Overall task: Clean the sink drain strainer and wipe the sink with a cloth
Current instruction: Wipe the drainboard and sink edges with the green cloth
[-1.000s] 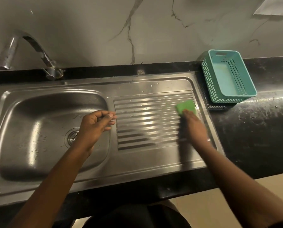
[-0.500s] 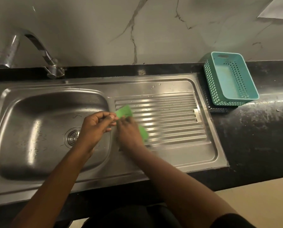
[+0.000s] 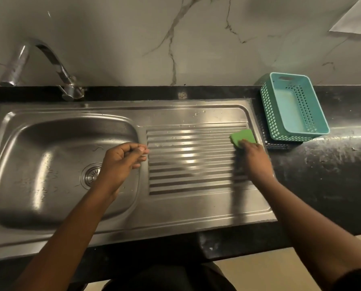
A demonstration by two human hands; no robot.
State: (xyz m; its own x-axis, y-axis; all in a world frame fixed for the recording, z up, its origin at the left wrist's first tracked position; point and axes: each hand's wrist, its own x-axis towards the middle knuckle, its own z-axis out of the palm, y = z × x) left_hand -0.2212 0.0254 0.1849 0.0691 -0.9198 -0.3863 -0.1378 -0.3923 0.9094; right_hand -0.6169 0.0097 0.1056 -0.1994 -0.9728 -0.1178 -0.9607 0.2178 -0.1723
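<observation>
A pale marble-look wall (image 3: 206, 38) with thin dark veins fills the upper half of the frame. In the upper right corner a white sheet-like shape (image 3: 355, 17) shows against it, too cropped to identify. Below the wall a glossy black stone countertop (image 3: 322, 175) runs across the frame, speckled and streaked on the right. At lower right, beige floor (image 3: 248, 274) shows. The light is dim and warm.
</observation>
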